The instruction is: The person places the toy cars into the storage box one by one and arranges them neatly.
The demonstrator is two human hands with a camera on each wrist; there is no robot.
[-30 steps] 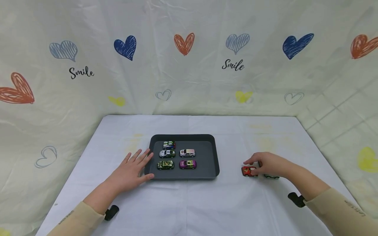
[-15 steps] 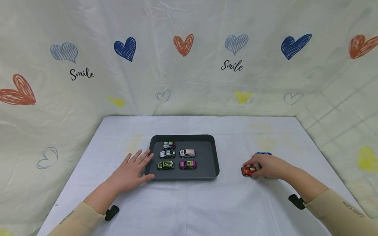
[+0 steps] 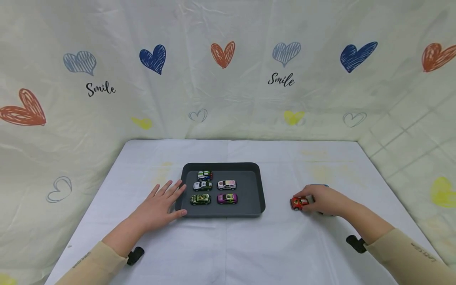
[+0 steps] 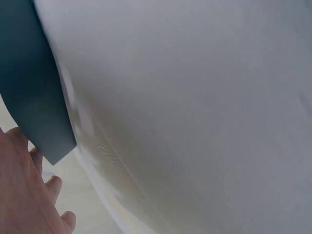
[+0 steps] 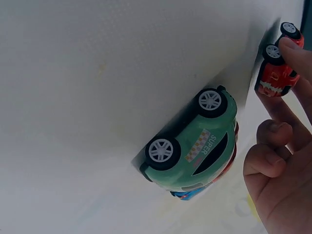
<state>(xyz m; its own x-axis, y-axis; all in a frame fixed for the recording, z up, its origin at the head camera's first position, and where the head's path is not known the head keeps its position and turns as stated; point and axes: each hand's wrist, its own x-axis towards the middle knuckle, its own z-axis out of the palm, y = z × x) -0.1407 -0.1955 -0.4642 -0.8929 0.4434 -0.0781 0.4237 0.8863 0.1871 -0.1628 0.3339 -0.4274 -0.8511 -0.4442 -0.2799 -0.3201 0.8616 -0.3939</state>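
Observation:
My right hand [image 3: 319,199] pinches a small red toy car [image 3: 298,202] on the white tablecloth, right of the dark grey tray [image 3: 258,186]. In the right wrist view the red car [image 5: 278,68] sits between thumb and fingers, and a green toy car [image 5: 195,141] stands just beside the hand, with a blue one behind it. A sliver of the blue car [image 3: 318,185] shows behind the hand. My left hand [image 3: 159,204] lies flat on the table, fingers straight, touching the tray's left rim [image 4: 29,87]. The tray holds several toy cars [image 3: 213,190] in two rows.
The table [image 3: 228,245] is covered with a white cloth and walled by a heart-printed sheet [image 3: 221,79] at the back and sides. A black wrist strap [image 3: 134,255] shows on the left arm and another black wrist strap [image 3: 354,242] on the right arm.
The right hand has slid slightly left and back with the red car; the dark car beside it is now hidden and a blue one shows behind. The left hand stays put.

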